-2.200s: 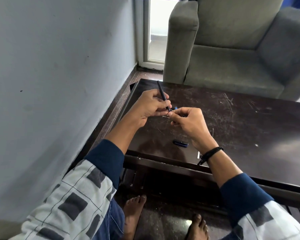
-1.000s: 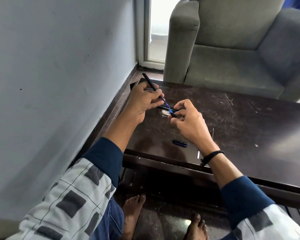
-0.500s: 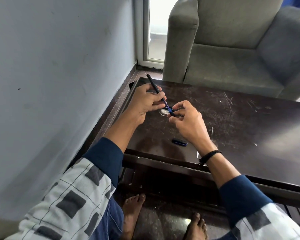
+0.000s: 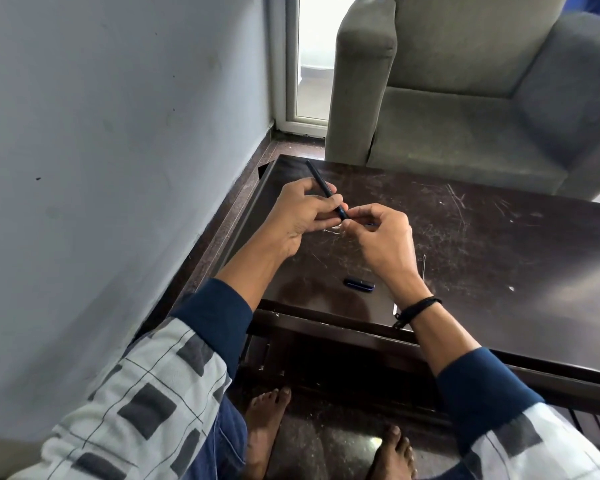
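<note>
- Two parts of the pen were apart, so the job looked about halfway: the slim black plastic pen barrel [image 4: 321,183] was in hand, while the short dark-blue plastic pen cap [image 4: 359,284] lay flat on the scratched dark-brown wooden coffee table [image 4: 499,254], near its front edge and well clear of the hands.
- The left hand [image 4: 302,216] had its fingers curled round the barrel's lower half, holding it just above the table's left part with the far end slanting up and away toward the wall.
- The right hand [image 4: 381,244] pinched at the barrel's lower tip with thumb and forefinger, its other fingers loosely bent. What it pinched was too small and too covered to make out.
- A thin silvery metal pin-like rod [image 4: 424,266] lay on the table to the right of the right wrist, touched by neither hand. It may have been the refill, though I could not be sure.
- A small pale scrap [image 4: 333,230] sat on the table directly under the two hands.
- Left to do, as I judged it: finish the work at the tip, then put the cap back on.
- For containers, the barrel was the only hollow thing I saw, and I could not tell whether anything was inside it.
</note>
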A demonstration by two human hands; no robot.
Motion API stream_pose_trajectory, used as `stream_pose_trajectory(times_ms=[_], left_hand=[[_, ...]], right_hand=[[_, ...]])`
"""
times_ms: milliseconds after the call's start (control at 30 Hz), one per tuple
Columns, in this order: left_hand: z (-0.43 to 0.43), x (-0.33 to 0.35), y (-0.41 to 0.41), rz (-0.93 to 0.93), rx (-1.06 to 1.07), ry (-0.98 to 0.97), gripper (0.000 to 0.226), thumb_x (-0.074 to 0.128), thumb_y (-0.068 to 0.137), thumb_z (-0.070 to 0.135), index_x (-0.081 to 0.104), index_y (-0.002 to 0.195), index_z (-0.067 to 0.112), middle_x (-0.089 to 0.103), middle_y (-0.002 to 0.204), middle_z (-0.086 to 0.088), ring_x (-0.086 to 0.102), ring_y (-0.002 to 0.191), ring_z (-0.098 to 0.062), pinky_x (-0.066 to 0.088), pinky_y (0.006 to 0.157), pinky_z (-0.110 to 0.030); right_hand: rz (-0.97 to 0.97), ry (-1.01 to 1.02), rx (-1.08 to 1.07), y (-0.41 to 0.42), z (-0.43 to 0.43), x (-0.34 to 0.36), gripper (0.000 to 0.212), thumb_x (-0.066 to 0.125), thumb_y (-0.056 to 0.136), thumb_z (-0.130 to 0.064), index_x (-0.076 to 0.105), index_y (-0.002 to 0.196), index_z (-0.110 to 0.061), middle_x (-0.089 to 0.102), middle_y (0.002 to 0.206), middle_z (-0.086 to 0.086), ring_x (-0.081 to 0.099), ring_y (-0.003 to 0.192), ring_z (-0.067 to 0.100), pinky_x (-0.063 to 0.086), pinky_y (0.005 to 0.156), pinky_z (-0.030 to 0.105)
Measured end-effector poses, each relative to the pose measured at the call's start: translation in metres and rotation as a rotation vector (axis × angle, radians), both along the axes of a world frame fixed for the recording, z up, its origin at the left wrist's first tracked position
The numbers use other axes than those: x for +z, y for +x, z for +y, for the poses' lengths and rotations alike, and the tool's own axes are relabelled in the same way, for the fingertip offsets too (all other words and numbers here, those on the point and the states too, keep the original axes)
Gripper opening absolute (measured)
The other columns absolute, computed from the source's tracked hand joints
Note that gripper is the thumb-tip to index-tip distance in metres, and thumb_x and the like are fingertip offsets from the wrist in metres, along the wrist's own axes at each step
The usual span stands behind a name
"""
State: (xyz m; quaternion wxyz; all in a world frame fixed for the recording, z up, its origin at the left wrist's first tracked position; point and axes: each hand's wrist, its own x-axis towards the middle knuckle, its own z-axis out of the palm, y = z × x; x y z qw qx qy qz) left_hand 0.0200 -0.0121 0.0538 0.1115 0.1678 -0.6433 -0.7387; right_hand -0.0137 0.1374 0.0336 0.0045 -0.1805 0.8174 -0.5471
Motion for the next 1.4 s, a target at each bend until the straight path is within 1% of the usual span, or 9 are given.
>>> stream_pose_trajectory(times_ms=[167,267,400,600,733,900,1067,1200,1400], left_hand=[[0.0008,0.0001,-0.0022,0.04,0.041,0.0,0.015,0.068,0.092,-0.001,0.062,0.105,0.003,0.071,0.107,-0.028,0.077,0.089,-0.024,0.063,0.07,-0.031],[0.0024,-0.0006,-0.003,0.034,0.036,-0.015,0.014,0.067,0.092,-0.001,0.061,0.103,0.004,0.07,0.108,-0.029,0.076,0.085,-0.02,0.062,0.067,-0.028],[0.002,-0.0021,-0.004,0.029,0.033,-0.02,0.014,0.066,0.093,-0.001,0.061,0.105,0.004,0.071,0.108,-0.028,0.076,0.083,-0.018,0.06,0.066,-0.026],[0.0018,-0.0013,-0.0042,0.04,0.046,-0.021,0.015,0.066,0.093,-0.002,0.061,0.107,0.002,0.069,0.11,-0.03,0.076,0.081,-0.017,0.06,0.065,-0.025],[0.0026,-0.0013,-0.0033,0.04,0.028,-0.029,0.013,0.065,0.093,-0.001,0.061,0.104,0.005,0.07,0.108,-0.029,0.076,0.082,-0.018,0.059,0.066,-0.025],[-0.0002,0.0002,-0.0041,0.052,0.038,-0.038,0.012,0.066,0.093,-0.001,0.062,0.103,0.005,0.07,0.108,-0.029,0.076,0.082,-0.018,0.059,0.065,-0.025],[0.0002,-0.0006,-0.0036,0.048,0.032,-0.048,0.017,0.066,0.093,-0.001,0.061,0.109,0.0,0.07,0.109,-0.029,0.076,0.083,-0.018,0.06,0.067,-0.026],[-0.0007,0.0002,-0.0031,0.054,0.036,-0.049,0.017,0.066,0.093,-0.002,0.061,0.11,-0.001,0.071,0.107,-0.029,0.076,0.082,-0.017,0.061,0.067,-0.026],[0.0004,0.001,-0.002,0.039,0.029,-0.059,0.021,0.065,0.094,-0.001,0.061,0.114,-0.004,0.072,0.103,-0.025,0.075,0.083,-0.017,0.061,0.068,-0.026]], right_hand=[[-0.019,0.034,-0.027,0.001,-0.0002,-0.0016,0.018,0.085,0.083,-0.031,0.074,0.096,-0.025,0.074,0.087,-0.005,0.07,0.081,0.008,0.057,0.07,0.026],[-0.03,0.043,-0.045,0.0021,-0.0011,-0.0022,0.011,0.082,0.085,-0.028,0.071,0.084,-0.029,0.074,0.078,-0.004,0.072,0.076,0.012,0.058,0.069,0.031],[-0.1,0.011,-0.003,0.0023,-0.0015,-0.0014,0.01,0.07,0.096,-0.021,0.074,0.087,-0.02,0.076,0.074,-0.001,0.073,0.068,0.009,0.062,0.078,0.036],[-0.108,-0.01,-0.013,0.0055,-0.0017,-0.0007,0.013,0.08,0.089,-0.028,0.07,0.09,-0.02,0.077,0.074,0.0,0.075,0.07,0.011,0.063,0.074,0.036],[-0.18,-0.026,0.024,0.003,-0.0009,0.0002,0.013,0.07,0.097,-0.026,0.072,0.089,-0.015,0.077,0.073,0.001,0.073,0.066,0.011,0.062,0.081,0.041],[-0.146,-0.009,0.025,0.003,-0.0005,0.0007,0.017,0.078,0.09,-0.032,0.072,0.092,-0.017,0.077,0.074,-0.001,0.073,0.067,0.011,0.061,0.071,0.031],[-0.195,-0.011,0.06,-0.0006,-0.0009,-0.0006,0.018,0.068,0.098,-0.028,0.074,0.087,-0.015,0.077,0.073,0.002,0.071,0.065,0.012,0.061,0.076,0.038],[-0.154,-0.006,0.042,-0.0001,-0.0008,-0.0019,0.018,0.077,0.091,-0.033,0.073,0.092,-0.015,0.077,0.074,0.001,0.071,0.066,0.01,0.06,0.071,0.032],[-0.214,0.017,0.077,-0.0008,-0.0017,-0.0009,0.025,0.063,0.101,-0.032,0.075,0.085,-0.017,0.077,0.075,0.001,0.07,0.068,0.012,0.06,0.082,0.043]])
